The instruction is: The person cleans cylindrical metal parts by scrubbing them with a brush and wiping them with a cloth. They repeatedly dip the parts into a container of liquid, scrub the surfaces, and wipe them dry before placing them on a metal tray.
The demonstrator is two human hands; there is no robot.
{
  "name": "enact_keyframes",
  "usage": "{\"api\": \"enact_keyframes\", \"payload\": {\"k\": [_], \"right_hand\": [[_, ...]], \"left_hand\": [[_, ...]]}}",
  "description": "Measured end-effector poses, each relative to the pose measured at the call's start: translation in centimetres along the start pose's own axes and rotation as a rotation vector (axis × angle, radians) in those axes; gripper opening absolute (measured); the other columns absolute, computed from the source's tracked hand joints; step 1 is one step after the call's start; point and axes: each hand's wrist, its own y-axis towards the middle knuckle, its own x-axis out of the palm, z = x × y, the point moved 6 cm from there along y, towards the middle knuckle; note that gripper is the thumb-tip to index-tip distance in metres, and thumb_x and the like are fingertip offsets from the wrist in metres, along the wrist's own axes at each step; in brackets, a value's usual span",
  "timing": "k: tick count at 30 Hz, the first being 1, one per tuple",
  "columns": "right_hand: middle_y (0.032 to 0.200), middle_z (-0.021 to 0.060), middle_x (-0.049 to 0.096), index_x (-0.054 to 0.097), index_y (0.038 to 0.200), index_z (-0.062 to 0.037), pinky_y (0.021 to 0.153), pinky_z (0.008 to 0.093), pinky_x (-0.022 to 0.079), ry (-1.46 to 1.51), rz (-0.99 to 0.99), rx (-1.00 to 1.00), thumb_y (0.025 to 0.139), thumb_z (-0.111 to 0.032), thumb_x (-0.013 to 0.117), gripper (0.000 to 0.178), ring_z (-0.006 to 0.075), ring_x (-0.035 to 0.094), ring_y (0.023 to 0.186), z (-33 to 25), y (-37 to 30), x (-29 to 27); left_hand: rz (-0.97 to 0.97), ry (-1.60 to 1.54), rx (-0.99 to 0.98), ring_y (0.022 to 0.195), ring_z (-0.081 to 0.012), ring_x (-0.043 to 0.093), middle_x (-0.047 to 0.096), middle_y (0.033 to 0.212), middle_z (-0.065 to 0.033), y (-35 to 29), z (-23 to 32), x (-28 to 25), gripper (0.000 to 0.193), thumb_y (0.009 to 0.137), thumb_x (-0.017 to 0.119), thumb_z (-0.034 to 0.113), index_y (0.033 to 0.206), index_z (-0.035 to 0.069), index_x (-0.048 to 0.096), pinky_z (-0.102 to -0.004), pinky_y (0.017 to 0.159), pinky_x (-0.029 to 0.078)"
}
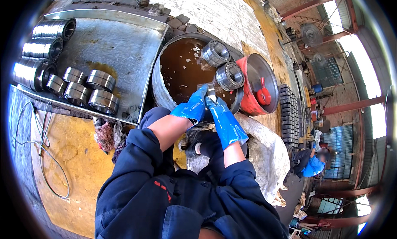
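My left hand [191,105] and my right hand [226,122], both in wet blue rubber gloves, come together over the near side of a round metal tub [159,86]. Between them they grip a small shiny metal piece [211,92], mostly covered by the fingers; its full shape does not show. Brown liquid [178,65] with pale floating flecks fills the tub. Just beyond my right hand, a roller bearing [230,76] rests at the tub's right side. A second roller bearing [216,53] sits behind it.
At left, a metal tray [120,40] carries several shiny bearing rings [103,101] and rows of larger rings [44,48]. A red drum [248,90] with a red scoop [263,95] stands right of the tub. Dark stacked parts [289,115] lie farther right, near a person in blue [313,166].
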Motion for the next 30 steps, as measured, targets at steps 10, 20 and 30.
{"api": "enact_keyframes", "payload": {"k": [10,20,30], "right_hand": [[0.103,0.0078,0.071,0.067,0.121,-0.0056,0.084,0.0350,0.051,-0.042,-0.027,-0.063,0.095,-0.044,0.068,0.046,0.0173,0.064,0.092,-0.7,0.8,1.0],[0.109,0.0136,0.072,0.065,0.125,-0.0037,0.089,0.0378,0.051,-0.004,0.020,0.011,0.092,-0.039,0.072,0.049,0.0229,0.068,0.099,1.0,1.1,0.9],[0.105,0.0118,0.073,0.066,0.123,-0.0032,0.084,0.0362,0.053,0.011,-0.002,0.035,0.092,-0.034,0.073,0.044,0.0205,0.068,0.094,-1.2,-0.3,0.7]], "left_hand": [[-0.018,0.040,0.062,0.080,-0.0229,0.069,0.069,0.095,-0.0103,0.4,0.9,-0.9,0.034,0.102,0.052,0.041,0.112,0.010,0.063,-0.0359,0.071,0.058],[0.040,0.017,0.025,0.080,-0.0231,0.068,0.069,0.095,-0.0114,-0.3,0.8,-0.3,0.032,0.104,0.051,0.036,0.112,0.008,0.063,-0.0375,0.074,0.058],[0.029,0.021,-0.012,0.081,-0.0258,0.068,0.068,0.095,-0.0131,-1.4,1.0,0.3,0.034,0.102,0.052,0.040,0.112,0.008,0.061,-0.0400,0.074,0.059]]}}
